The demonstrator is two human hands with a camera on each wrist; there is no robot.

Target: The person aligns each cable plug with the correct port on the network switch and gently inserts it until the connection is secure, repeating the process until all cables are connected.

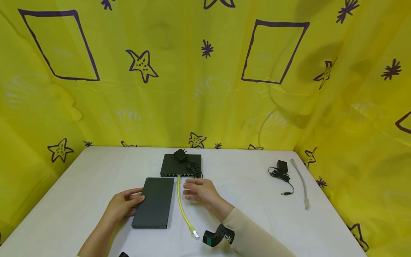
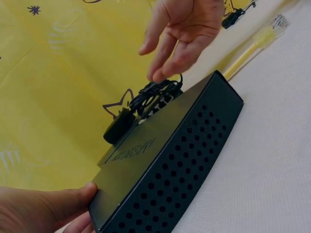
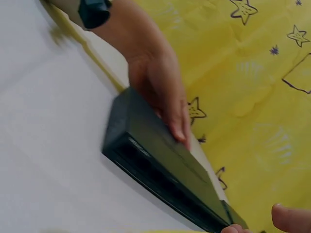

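Observation:
My left hand (image 1: pixel 123 205) grips the left edge of a flat black network switch (image 1: pixel 154 203), thumb on its top face. The left wrist view shows round vent holes along its side, and the right wrist view shows a row of ports along another side. Behind it sits a second black network switch (image 1: pixel 167 166) with a power adapter (image 1: pixel 181 156) and its coiled cord on top. A short yellow network cable (image 1: pixel 182 207) runs from that switch's port row toward me, its near plug loose. Right of the cable, my right hand (image 1: pixel 202 192) hovers with fingers extended, holding nothing.
At the right of the white table (image 1: pixel 237 164) lie another black power adapter (image 1: pixel 282 166) with its cord and a grey network cable (image 1: pixel 302 184). A yellow patterned curtain (image 1: pixel 179 100) stands along the back and sides.

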